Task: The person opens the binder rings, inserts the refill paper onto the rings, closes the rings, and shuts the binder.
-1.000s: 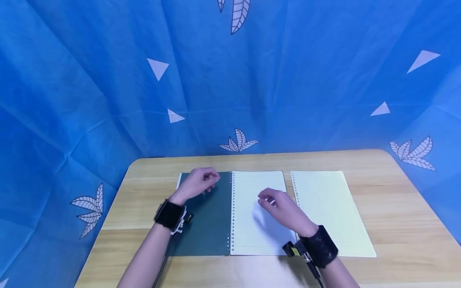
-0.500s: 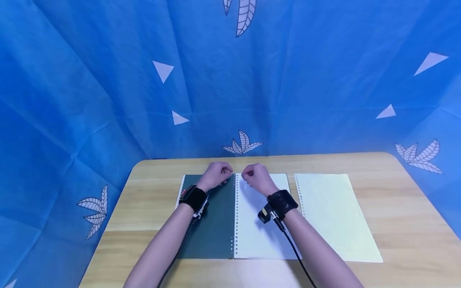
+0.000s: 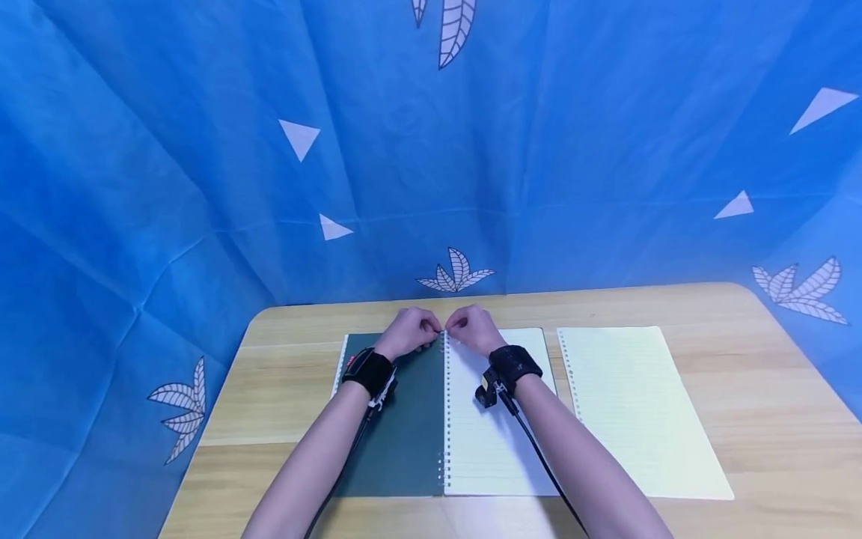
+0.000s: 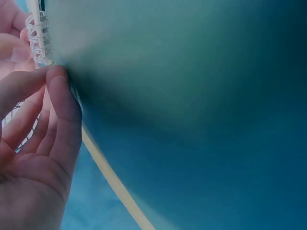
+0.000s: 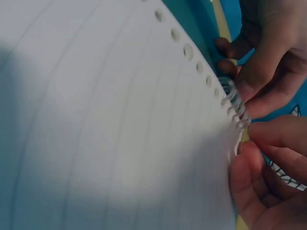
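Observation:
A loose-leaf notebook lies open, its dark green cover point(image 3: 404, 457) on the left and white lined sheets point(image 3: 494, 464) on the right. Both hands meet at the far end of its spine. My left hand point(image 3: 408, 331) pinches the clear ring binding point(image 4: 39, 40) between thumb and forefinger, beside the green cover. Opposite it, my right hand point(image 3: 474, 329) pinches the same end of the rings with its fingertips, next to the punched edge of the sheets. In the right wrist view the two hands' fingertips are almost together at the rings.
A stack of pale yellow lined sheets point(image 3: 646, 412) with punched holes lies to the right of the notebook. The wooden table point(image 3: 795, 419) ends at a blue curtain point(image 3: 592, 150) behind and at the sides. Thin cables run from the wrist cameras along both forearms.
Both hands have moved inward and away from the body, from over the cover and the white sheets to the far end of the rings, where they now pinch the binding.

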### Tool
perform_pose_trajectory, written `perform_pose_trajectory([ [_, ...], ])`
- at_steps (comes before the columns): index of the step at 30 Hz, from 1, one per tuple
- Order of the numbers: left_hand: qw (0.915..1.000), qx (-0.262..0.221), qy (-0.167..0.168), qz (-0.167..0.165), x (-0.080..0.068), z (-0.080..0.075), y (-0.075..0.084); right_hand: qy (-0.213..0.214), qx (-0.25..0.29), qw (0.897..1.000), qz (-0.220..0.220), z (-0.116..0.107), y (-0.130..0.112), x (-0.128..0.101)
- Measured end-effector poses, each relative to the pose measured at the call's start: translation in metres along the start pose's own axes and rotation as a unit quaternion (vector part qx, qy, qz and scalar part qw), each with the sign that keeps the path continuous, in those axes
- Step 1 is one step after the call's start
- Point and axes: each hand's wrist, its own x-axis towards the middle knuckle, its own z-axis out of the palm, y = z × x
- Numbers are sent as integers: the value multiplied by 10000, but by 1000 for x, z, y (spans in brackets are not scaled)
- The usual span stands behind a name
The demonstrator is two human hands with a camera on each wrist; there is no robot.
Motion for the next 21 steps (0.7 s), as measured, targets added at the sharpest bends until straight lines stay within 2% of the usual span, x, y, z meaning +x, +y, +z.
perform_pose_trajectory([
  [5,9999,-74,-68,18,1,0,-1,-129,265,9995,90,0,3,1],
  [14,9996,-256,-50,146,3,2,-3,-213,431,9985,245,3,6,2],
  [21,9996,-101,-34,279,6,2,-5,-274,446,9983,270,3,10,2],
])
